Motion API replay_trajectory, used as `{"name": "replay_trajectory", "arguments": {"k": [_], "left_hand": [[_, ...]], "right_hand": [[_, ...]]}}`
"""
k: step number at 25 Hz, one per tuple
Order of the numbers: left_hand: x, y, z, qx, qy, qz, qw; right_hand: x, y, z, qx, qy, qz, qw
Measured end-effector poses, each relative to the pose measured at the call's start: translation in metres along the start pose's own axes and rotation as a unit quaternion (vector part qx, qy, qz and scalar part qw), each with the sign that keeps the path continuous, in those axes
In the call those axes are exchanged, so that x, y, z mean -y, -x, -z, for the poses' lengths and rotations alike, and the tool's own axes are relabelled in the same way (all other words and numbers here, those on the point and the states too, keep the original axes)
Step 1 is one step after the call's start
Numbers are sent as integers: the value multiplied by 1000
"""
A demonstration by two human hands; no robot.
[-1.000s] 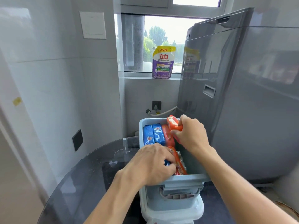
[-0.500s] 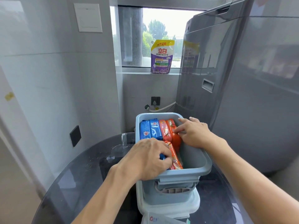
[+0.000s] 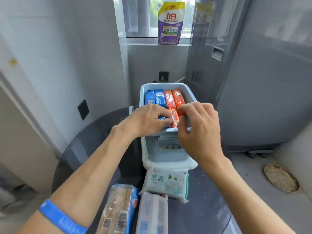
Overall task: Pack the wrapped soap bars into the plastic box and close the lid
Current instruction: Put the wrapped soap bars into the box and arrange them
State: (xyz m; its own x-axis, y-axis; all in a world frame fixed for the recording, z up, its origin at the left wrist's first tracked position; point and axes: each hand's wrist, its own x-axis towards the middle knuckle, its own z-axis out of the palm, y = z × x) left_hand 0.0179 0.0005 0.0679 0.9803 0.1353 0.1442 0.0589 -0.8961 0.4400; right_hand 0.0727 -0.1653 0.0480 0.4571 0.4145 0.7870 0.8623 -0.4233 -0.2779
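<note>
A pale blue plastic box point(image 3: 191, 93) stands on the dark round glass table point(image 3: 87, 142). Blue wrapped soap bars point(image 3: 155, 98) and orange wrapped soap bars point(image 3: 175, 98) stand on edge in rows inside it. My left hand point(image 3: 148, 119) reaches over the near rim, fingers curled on a blue bar point(image 3: 161, 118) in the front row. My right hand point(image 3: 197, 127) pinches the front orange bar point(image 3: 174, 117) with thumb and fingertips. A paler plastic piece point(image 3: 168, 158), which may be the lid, lies under the box's near end.
On the table near me lie a white jasmine-print soap pack point(image 3: 165, 183), a white wrapped bar point(image 3: 152, 213) and a clear pack of tan bars point(image 3: 116, 210). A grey washing machine point(image 3: 253, 81) stands right; a detergent pouch point(image 3: 170, 22) sits on the sill.
My right hand set an orange bar into the far row, then drew back to the front orange bar. My left hand stayed in the box. The view tilted down.
</note>
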Motion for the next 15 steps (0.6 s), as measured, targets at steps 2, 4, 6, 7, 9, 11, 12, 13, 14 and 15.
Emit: {"name": "replay_trajectory", "arguments": {"k": [2,4,6,7,9,11,12,13,14,15], "left_hand": [[2,11,0,-16,26,-9,999],[4,23,-1,-18,36,-10,999],[4,28,-2,-22,28,-12,999],[3,30,-2,-25,23,-17,999],[1,32,0,-25,15,-22,999],[1,33,1,-21,6,-21,1000],[2,32,2,-22,-1,-26,999],[3,31,3,-24,-7,-32,999],[5,31,2,-24,-8,-39,999],[7,31,2,-25,-3,-45,999]], "right_hand": [[23,23,12,57,-29,110,992],[38,44,23,190,-87,140,968],[49,59,27,313,-121,123,934],[55,66,24,366,-123,134,913],[71,81,10,465,-117,194,856],[89,92,-4,564,-105,223,788],[95,95,-12,598,-92,236,760],[100,95,-20,622,-72,256,737],[105,95,-28,638,-40,277,717],[109,94,-37,647,6,294,703]]}}
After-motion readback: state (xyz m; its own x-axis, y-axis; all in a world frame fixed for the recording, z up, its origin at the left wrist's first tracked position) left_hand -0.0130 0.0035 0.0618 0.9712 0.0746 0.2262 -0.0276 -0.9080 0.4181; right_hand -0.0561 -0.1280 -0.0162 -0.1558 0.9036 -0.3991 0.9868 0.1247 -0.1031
